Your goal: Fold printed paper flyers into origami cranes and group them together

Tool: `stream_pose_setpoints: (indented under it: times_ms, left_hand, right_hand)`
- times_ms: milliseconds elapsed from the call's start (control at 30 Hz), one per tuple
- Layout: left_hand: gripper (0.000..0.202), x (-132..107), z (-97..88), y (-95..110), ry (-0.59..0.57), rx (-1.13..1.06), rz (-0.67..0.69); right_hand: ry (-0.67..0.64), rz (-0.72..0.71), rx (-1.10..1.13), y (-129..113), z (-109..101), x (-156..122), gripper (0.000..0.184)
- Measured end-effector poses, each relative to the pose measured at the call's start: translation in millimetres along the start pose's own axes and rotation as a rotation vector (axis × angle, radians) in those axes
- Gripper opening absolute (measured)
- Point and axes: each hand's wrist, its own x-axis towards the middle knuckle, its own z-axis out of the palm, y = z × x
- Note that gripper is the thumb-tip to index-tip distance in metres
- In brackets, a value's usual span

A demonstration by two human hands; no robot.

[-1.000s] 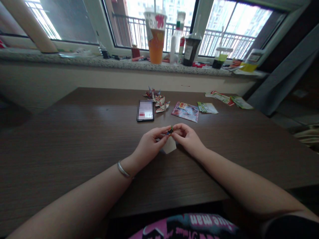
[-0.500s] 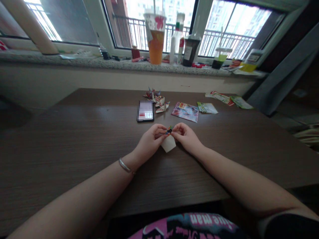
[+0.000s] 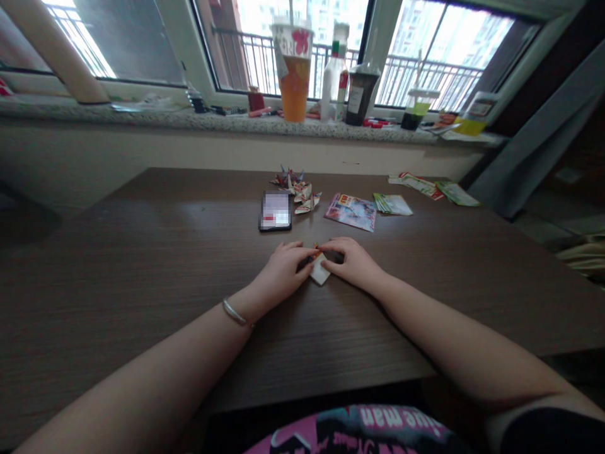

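A small folded piece of paper [image 3: 320,273], pale on its lower face with a coloured printed part at the top, lies at or just above the tabletop between my hands. My left hand [image 3: 283,268], with a silver bangle on its wrist, grips the paper's left side between thumb and fingers. From the right, my right hand [image 3: 352,261] has its thumb on the pale face and its fingertips at the top edge. The fingers partly cover the coloured top. Just beyond the hands lies a phone [image 3: 275,211] with its screen lit.
Several folded paper cranes [image 3: 307,198] sit beside the phone. A printed paper pack [image 3: 351,212] and a stack of small sheets [image 3: 393,204] lie to the right, with paper strips [image 3: 420,185] farther back. Cups and bottles, including a large orange drink [image 3: 295,88], line the windowsill [image 3: 265,125].
The paper and my hands have come lower, towards the tabletop. My right thumb has shifted onto the pale face, which now looks smaller, and my left fingers reach farther across the top.
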Motion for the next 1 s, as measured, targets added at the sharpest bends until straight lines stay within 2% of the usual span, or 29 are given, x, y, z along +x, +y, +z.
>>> stream_pose_setpoints:
  times_ms: [433,767,900,1000]
  left_hand:
    - [0.053,-7,2.4,7,-0.142,0.319,-0.020]
    - [0.057,-8,3.6,12,-0.223,0.388,-0.060]
    - [0.054,-6,3.1,7,-0.204,0.349,-0.036]
    - [0.046,-2,0.0,1,-0.133,0.252,-0.006]
  right_hand:
    - [-0.179,-0.035,-0.210,-4,-2,-3,0.074]
    - [-0.254,-0.049,-0.255,-1,-3,-3,0.079]
    - [-0.250,-0.049,-0.245,0,-3,-4,0.082]
    - [-0.251,-0.059,-0.244,0,-4,-4,0.081]
